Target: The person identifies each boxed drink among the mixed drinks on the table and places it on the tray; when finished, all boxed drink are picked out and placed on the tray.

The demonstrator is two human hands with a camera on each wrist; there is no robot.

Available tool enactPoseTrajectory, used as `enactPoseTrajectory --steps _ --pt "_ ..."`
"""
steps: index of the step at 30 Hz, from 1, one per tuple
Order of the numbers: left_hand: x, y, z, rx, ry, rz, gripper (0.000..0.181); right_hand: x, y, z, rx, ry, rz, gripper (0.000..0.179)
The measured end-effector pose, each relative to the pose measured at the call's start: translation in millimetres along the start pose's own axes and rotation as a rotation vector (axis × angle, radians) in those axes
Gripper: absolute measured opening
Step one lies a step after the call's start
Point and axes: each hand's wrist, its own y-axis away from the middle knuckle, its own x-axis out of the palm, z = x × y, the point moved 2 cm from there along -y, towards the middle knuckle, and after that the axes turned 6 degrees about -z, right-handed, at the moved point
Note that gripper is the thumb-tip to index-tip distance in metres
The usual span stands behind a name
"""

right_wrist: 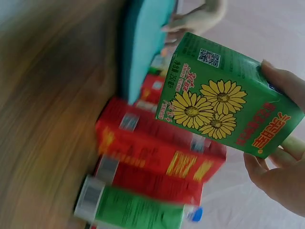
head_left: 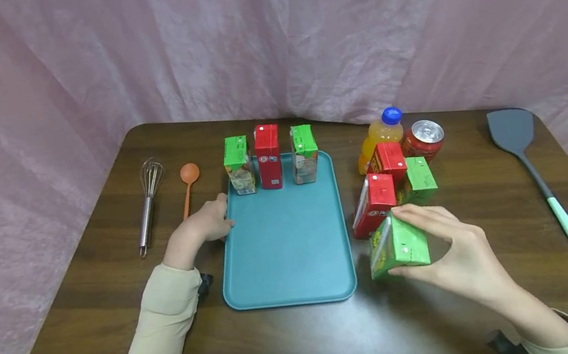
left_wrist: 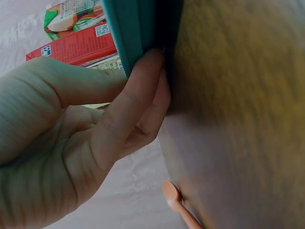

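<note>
A green drink carton (right_wrist: 205,95) with yellow flowers printed on it is gripped near its top by my right hand (head_left: 461,254), between thumb and fingers. In the right wrist view its base is raised off the table. My left hand (head_left: 203,223) pinches the left rim of the teal tray (head_left: 288,243), thumb on top and fingers beneath. Along the tray's far end stand a red carton (head_left: 269,158) and, on either side of it, two green-topped cartons, the left one (head_left: 239,165) and the right one (head_left: 305,154).
Right of the tray cluster two red cartons, the nearer one (head_left: 376,203) and the farther (head_left: 388,158), a green carton (head_left: 418,175), an orange drink bottle (head_left: 384,131) and a can (head_left: 423,139). A whisk (head_left: 147,206) and orange spoon (head_left: 189,176) lie left, a spatula (head_left: 533,170) far right.
</note>
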Motion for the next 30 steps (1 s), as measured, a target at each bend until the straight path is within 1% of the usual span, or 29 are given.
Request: enactPoseTrajectory --steps 3,6,11,16,19,22,27,30 --pt "-1.9 -0.3 -1.6 0.0 -0.009 -0.009 0.067 6 -5.5 12 -0.002 -0.091 0.002 0.086" --pt "-2.8 -1.7 -2.6 0.003 -0.012 -0.01 0.065 19 -15.9 22 -0.002 -0.148 0.015 0.083" --pt "-3.0 -4.6 -5.2 0.006 -0.012 -0.003 0.065 48 -43.1 37 -0.023 -0.21 0.043 0.078" --pt "-3.9 -8.0 -10.9 0.013 -0.02 -0.004 0.066 70 -70.0 46 -0.045 -0.25 0.039 0.077" --pt "-5.2 -10.2 -13.9 0.005 -0.023 -0.007 0.064 84 -84.4 48 -0.05 -0.247 0.05 0.076" --pt "-6.9 -11.5 -16.7 -0.002 -0.024 -0.01 0.063 99 -97.2 48 -0.02 -0.239 0.085 0.076" --pt "-8.1 -12.1 -22.1 0.002 -0.016 -0.021 0.066 125 -116.4 49 0.031 -0.19 0.168 0.077" --pt "-6.1 -12.3 -25.1 0.017 0.005 -0.022 0.059 142 -126.7 50 0.015 -0.152 0.225 0.077"
